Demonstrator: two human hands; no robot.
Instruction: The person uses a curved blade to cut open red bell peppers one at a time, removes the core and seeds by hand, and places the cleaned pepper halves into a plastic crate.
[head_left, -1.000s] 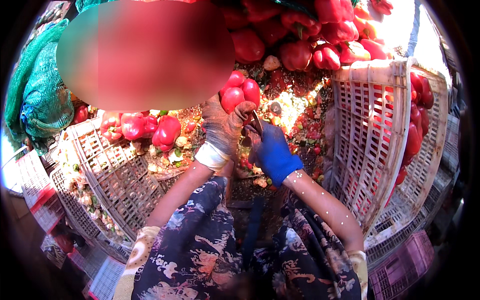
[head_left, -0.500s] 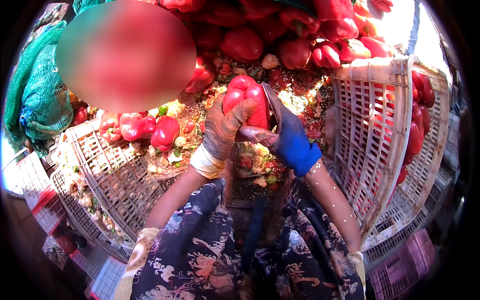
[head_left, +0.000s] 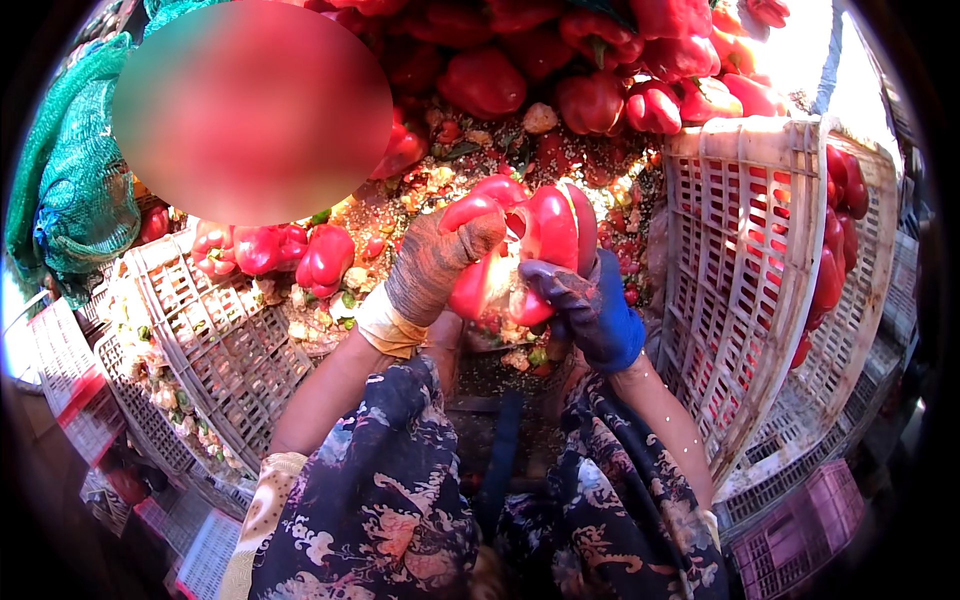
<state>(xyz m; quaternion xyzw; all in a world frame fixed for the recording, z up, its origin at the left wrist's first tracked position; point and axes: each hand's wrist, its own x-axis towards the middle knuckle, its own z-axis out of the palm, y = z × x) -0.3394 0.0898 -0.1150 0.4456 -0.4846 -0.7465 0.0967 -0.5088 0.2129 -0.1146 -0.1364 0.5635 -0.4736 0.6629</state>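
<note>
Head view: the gloved left hand (head_left: 447, 262) and blue-gloved right hand (head_left: 597, 305) both grip a split red bell pepper (head_left: 552, 225) above a scrap-strewn surface (head_left: 400, 215). Plastic lattice crates stand left (head_left: 215, 330) and right (head_left: 742, 142); whole peppers (head_left: 590, 100) lie heaped beyond; green netting (head_left: 90, 180) far left.

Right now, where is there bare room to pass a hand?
A narrow gap lies between the right hand and the right crate, over scraps. From right hand to left hand, the held pepper fills the space; beyond, more peppers crowd together.
</note>
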